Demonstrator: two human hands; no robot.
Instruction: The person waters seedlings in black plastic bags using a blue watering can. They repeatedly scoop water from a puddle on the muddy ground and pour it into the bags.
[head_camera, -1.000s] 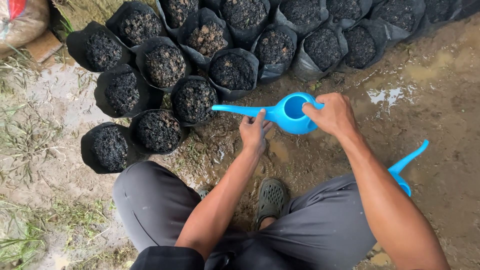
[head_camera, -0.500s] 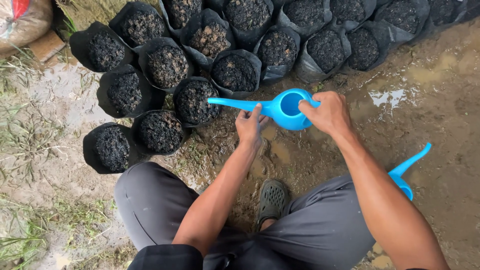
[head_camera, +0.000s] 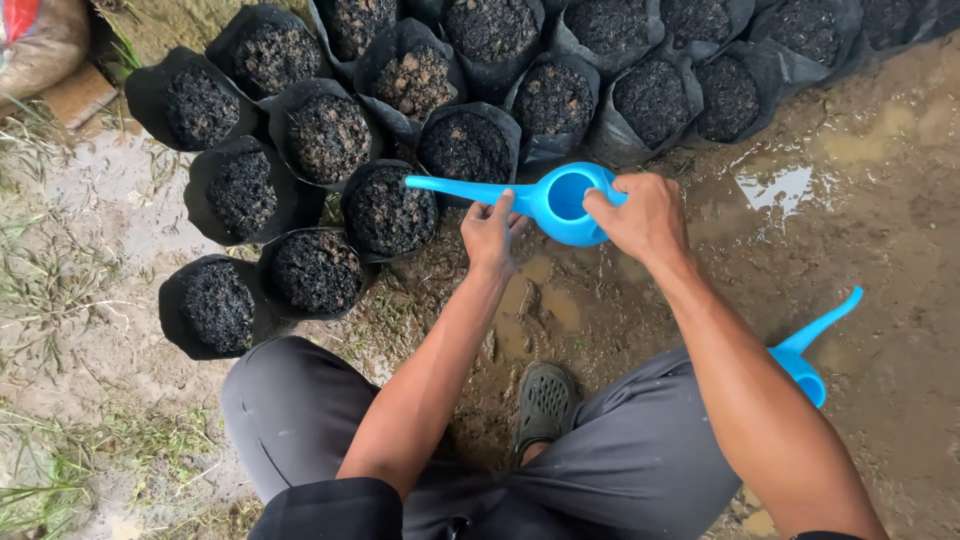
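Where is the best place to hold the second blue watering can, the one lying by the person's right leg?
Probably by its round body, reaching from the right side. The thin spout points up and away, offering a poor grip, and the leg hides the left side, including any handle.

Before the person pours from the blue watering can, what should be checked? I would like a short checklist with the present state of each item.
1. Both hands on the watering can: ok. The right hand grips the body, and the left hand is at the base of the spout.
2. Spout tip over a soil bag: ok, it ends above the edge of a black bag.
3. Water inside the can: cannot tell, the opening shows only blue.
4. Footing: not ok, the ground is wet mud with a puddle.
5. Second watering can out of the way: ok, it lies to the right, beside the leg.
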